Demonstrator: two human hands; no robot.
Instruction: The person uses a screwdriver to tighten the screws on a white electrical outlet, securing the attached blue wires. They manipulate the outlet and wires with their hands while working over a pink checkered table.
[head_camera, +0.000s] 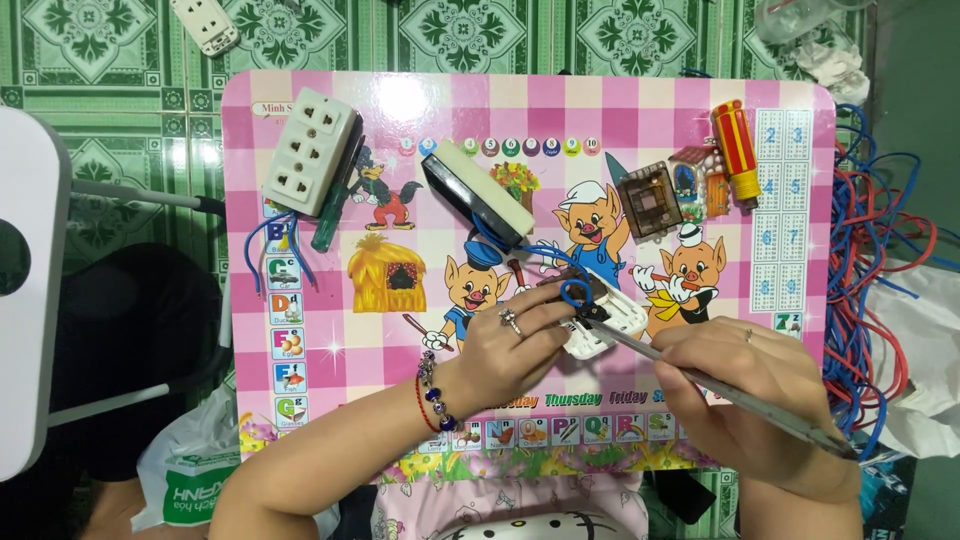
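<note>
Holding a small white plastic socket block on the pink checked cartoon tabletop, the left hand pinches its edge while the right hand grips long silver tweezers — tips at the looped blue wire. Seemingly the wire-seating step; steady pressure matters next. Terminal contact is hidden — fingers cover it.

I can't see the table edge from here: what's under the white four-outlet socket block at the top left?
The socket block lies on the pink checkered table, partly over a dark green screwdriver. Blue wires come out below it. Where they attach underneath is covered.
</note>
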